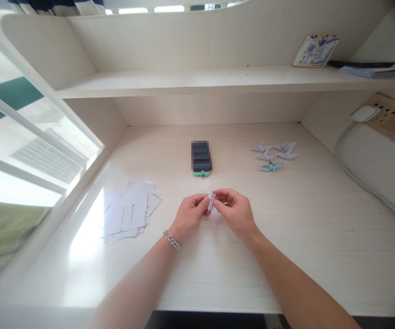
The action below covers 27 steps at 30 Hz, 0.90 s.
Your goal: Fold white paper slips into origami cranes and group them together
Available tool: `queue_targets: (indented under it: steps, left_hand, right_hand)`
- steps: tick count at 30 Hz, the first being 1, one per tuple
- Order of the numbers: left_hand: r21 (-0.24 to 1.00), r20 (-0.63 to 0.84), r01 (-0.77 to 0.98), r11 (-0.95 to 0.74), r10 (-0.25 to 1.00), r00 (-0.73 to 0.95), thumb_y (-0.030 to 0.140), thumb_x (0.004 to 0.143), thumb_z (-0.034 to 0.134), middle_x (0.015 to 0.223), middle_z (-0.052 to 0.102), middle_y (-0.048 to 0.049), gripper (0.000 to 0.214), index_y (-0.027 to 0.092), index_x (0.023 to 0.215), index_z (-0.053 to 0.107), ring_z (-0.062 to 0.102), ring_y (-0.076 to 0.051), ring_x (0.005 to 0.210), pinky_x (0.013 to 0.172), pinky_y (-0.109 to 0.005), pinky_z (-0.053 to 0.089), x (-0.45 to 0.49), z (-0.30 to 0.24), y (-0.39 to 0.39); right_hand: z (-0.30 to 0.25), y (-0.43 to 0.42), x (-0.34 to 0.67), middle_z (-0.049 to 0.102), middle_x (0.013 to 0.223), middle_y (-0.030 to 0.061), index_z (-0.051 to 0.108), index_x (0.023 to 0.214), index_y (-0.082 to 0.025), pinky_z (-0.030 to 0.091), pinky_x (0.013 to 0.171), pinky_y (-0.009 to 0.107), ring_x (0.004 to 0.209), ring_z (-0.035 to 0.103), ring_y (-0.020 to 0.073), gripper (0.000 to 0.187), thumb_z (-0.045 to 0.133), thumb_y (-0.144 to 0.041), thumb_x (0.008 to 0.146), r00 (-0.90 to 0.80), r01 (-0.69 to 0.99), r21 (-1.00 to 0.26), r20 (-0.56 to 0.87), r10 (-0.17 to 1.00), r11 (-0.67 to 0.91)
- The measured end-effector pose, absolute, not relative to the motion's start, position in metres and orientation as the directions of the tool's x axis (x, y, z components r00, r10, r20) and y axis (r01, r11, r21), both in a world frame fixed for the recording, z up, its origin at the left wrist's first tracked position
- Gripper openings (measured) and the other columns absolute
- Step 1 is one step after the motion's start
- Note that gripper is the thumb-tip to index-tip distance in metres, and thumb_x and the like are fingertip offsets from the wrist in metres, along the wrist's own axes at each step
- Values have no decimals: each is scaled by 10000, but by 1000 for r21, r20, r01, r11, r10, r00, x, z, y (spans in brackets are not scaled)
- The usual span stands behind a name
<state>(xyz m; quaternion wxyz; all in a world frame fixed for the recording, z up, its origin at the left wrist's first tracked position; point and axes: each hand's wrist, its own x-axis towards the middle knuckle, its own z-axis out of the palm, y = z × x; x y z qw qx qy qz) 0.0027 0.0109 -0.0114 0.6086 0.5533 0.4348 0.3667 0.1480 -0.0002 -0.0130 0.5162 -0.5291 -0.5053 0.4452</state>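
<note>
Both my hands meet over the middle of the pale desk [303, 237], pinching a small folded piece of pale paper [211, 200] between their fingertips. My left hand [189, 215], with a chain bracelet on its wrist, grips the paper from the left. My right hand [235, 211] grips it from the right. The paper is held just above the desk surface, and part of it is hidden by my fingers.
A phone in a green case [201, 158] lies just beyond my hands. Several folded paper cranes [274, 155] sit at the back right. A loose stack of paper sheets [129, 213] lies to the left. A wall socket with a plug and cable [367, 114] is on the right; a shelf [197, 82] runs above.
</note>
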Motion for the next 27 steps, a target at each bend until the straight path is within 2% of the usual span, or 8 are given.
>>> queue_targets:
  steps: [3,6,10,15,20,27]
  left_hand:
    - [991,-130,14,134,931,342,436,831,502,701,545,-25,337,129,872,635,475,-118,649,617,-232,399,3,-12,11]
    - [992,-126,44,118,931,342,432,832,502,688,548,-23,341,130,899,647,477,-117,642,612,-231,400,3,-11,11]
    - [992,-111,99,81,931,348,427,830,505,666,549,-18,334,136,881,663,486,-120,638,607,-231,405,3,-8,10]
    - [993,-116,80,92,921,371,422,814,529,715,587,-31,325,142,877,681,510,-128,667,633,-241,439,2,-5,9]
    - [987,-157,36,155,917,367,413,775,590,857,648,-68,333,146,947,687,544,-140,717,690,-272,470,0,-4,9]
    - [985,-170,37,167,938,302,421,734,631,765,650,-65,325,129,864,694,558,-144,672,647,-271,479,1,-3,10]
  right_hand:
    - [-14,0,147,669,789,59,651,901,-166,508,599,273,719,623,176,202,646,-229,709,90,74,-996,55,994,49]
    - [-12,0,151,653,748,38,633,822,-171,500,592,265,686,611,162,118,631,-211,711,57,113,-992,64,996,57]
    - [-7,2,161,647,725,19,609,755,-179,493,609,266,658,608,152,41,609,-186,714,-47,256,-964,61,997,71]
    - [0,0,167,668,741,15,643,782,-191,494,630,266,675,623,154,79,583,-171,736,-130,370,-916,117,985,157]
    - [3,-3,164,675,747,20,682,788,-201,497,621,269,684,624,157,120,580,-154,746,-120,392,-887,216,969,246]
    - [-3,-2,162,686,743,30,703,745,-219,495,600,284,692,624,173,107,603,-183,752,-93,383,-878,271,958,286]
